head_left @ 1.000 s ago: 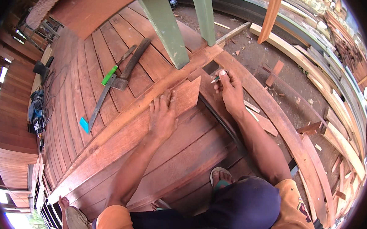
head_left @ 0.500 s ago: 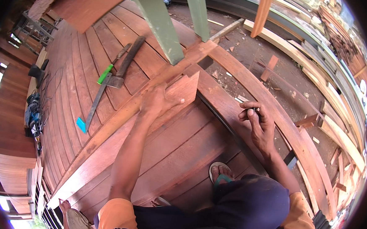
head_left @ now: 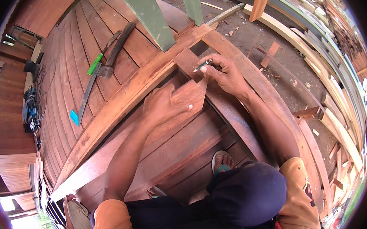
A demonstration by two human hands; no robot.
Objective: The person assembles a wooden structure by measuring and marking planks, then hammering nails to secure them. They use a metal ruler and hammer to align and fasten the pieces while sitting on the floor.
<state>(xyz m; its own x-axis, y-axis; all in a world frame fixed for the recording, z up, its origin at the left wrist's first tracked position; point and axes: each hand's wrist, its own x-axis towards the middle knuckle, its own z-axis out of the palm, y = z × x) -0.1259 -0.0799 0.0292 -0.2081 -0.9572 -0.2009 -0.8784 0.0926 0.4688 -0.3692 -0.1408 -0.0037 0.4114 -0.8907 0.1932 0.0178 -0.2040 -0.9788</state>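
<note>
My left hand grips a long reddish-brown plank near its slanted, notched end, thumb on top and fingers over the far edge. Between the thumb and fingers of my right hand is a slim dark green pencil, its pale tip pointing left. That hand is just beyond the plank's notched end, above the frame boards. A dark gap lies between the plank and the wooden beam along the deck edge. Toward the lower left, the plank runs to another person's hand.
On the deck boards lie a wooden-handled hammer, a green-handled tool and a flat metal blade with a blue end. Green posts rise ahead. Stacked timber lies right. A blue power tool sits far left.
The plank's near end has shifted away from the beam toward me, opening a dark gap. My right hand has moved up and left to the plank's notched end with the pencil.
</note>
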